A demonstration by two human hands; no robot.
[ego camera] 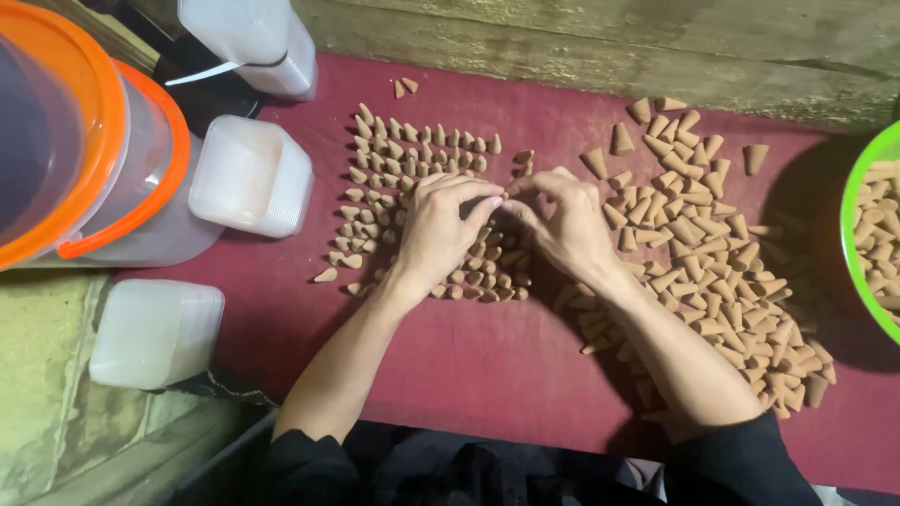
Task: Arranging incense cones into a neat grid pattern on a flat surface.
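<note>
The red tabletop carries everything. Left of my hands stands an orange-rimmed bucket; right of them a loose heap of tan cones lies beside a green bowl. Under my left hand sit upright cones in rows. My right hand meets it, fingers of both pinched together on one cone.

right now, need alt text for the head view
Two bare hands, left hand and right hand, meet fingertip to fingertip over small tan cones standing in rows on a red mat, with a loose cone pile beside.
</note>
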